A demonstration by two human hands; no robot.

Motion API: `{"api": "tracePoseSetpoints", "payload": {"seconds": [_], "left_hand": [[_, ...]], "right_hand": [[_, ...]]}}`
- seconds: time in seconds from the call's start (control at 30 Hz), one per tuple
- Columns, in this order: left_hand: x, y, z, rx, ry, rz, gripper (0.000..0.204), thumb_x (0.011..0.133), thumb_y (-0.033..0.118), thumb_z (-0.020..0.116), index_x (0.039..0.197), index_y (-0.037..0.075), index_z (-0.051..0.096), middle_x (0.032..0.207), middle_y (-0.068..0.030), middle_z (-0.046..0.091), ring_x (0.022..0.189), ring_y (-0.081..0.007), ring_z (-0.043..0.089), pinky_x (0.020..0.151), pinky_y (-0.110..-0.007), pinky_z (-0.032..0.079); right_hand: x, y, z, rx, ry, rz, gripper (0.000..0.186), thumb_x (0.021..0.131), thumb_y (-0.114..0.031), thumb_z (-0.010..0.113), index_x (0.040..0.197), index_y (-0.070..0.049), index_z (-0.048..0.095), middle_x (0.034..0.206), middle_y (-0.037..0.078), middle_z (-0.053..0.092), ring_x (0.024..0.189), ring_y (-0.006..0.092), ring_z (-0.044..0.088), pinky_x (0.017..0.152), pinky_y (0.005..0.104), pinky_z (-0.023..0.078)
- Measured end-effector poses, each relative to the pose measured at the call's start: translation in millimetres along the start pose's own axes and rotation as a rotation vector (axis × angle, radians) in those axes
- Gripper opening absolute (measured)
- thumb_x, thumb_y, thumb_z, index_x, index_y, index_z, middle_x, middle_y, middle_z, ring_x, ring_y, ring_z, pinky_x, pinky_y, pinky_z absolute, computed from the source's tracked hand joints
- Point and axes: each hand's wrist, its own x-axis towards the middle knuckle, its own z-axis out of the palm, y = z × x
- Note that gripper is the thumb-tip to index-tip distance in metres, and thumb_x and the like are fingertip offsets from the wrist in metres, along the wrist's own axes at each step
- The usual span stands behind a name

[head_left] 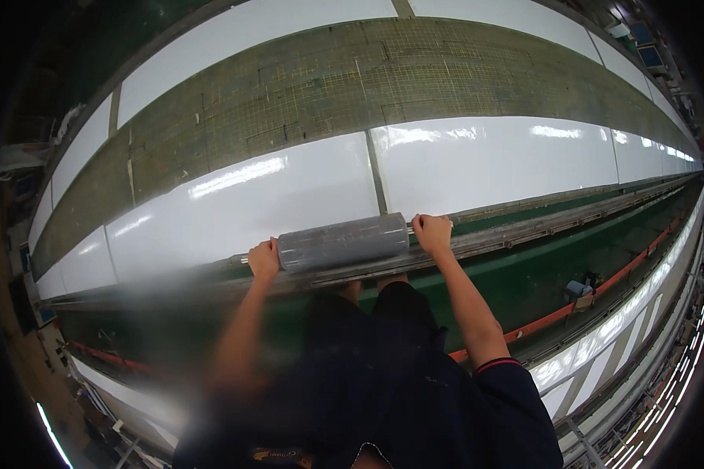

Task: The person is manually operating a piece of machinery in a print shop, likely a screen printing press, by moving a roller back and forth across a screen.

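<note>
A thick grey roller (pixel 344 241) lies crosswise before me at the near edge of a long table. Thin pale rod ends stick out from both sides of it. My left hand (pixel 264 259) is closed around the left rod end, and my right hand (pixel 432 233) grips the right one. Just beyond the roller, glossy white sheets (pixel 493 156) lie flat side by side, with a narrow dark gap between two of them.
A worn, grid-marked olive strip (pixel 289 94) runs along the table past the sheets. Metal rails (pixel 516 233) follow its near edge. Behind me are a green floor (pixel 493 289), an orange-red rail (pixel 551 316), a small blue-grey object (pixel 577 289) and another table with white sheets.
</note>
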Motion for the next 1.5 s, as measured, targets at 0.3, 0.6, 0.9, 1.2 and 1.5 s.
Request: {"api": "tracePoseSetpoints", "payload": {"seconds": [0.3,0.6,0.9,1.2,1.5], "left_hand": [[32.3,149.3,37.3,-0.123,-0.188,0.144,0.029,0.096,0.032,0.061,0.077,0.012,0.065,0.069,-0.0115,0.067,0.068,-0.0361,0.066,0.066,-0.047,0.049],[193.9,199.9,0.0,-0.316,0.245,0.102,0.026,0.09,0.024,0.067,0.071,0.008,0.059,0.061,-0.0083,0.055,0.057,-0.0312,0.056,0.055,-0.044,0.043],[289.3,230.6,-30.8,-0.319,0.239,-0.018,0.031,0.089,0.037,0.07,0.076,0.008,0.07,0.063,-0.0096,0.064,0.06,-0.029,0.064,0.06,-0.042,0.049],[198.4,207.6,-3.0,-0.311,0.226,-0.021,0.033,0.09,0.037,0.068,0.075,0.008,0.066,0.06,-0.0091,0.061,0.057,-0.0303,0.062,0.057,-0.042,0.047],[41.6,146.8,41.3,-0.124,0.271,0.199,0.023,0.094,0.027,0.057,0.074,0.015,0.06,0.062,-0.0044,0.056,0.063,-0.0292,0.057,0.06,-0.044,0.041]], "right_hand": [[49.1,144.8,-23.5,-0.145,-0.063,0.183,0.033,0.097,-0.024,0.051,0.069,-0.008,0.061,0.054,0.011,0.059,0.054,0.0368,0.056,0.069,0.0479,0.045],[253.6,140.8,-16.6,0.043,0.142,0.239,0.014,0.089,-0.019,0.063,0.081,-0.008,0.065,0.078,0.009,0.067,0.074,0.0322,0.064,0.066,0.0449,0.049],[354.4,148.5,-8.4,0.104,0.019,0.478,0.028,0.091,-0.032,0.061,0.086,-0.006,0.071,0.084,0.017,0.073,0.081,0.0397,0.07,0.072,0.0509,0.054],[257.2,135.6,-19.6,0.136,0.175,0.238,0.022,0.091,-0.026,0.059,0.079,-0.007,0.062,0.075,0.012,0.067,0.073,0.035,0.066,0.066,0.0489,0.051],[78.5,134.5,-13.6,-0.044,0.163,0.12,0.012,0.086,-0.019,0.055,0.077,-0.011,0.059,0.07,0.006,0.062,0.068,0.0296,0.06,0.065,0.0457,0.041]]}}
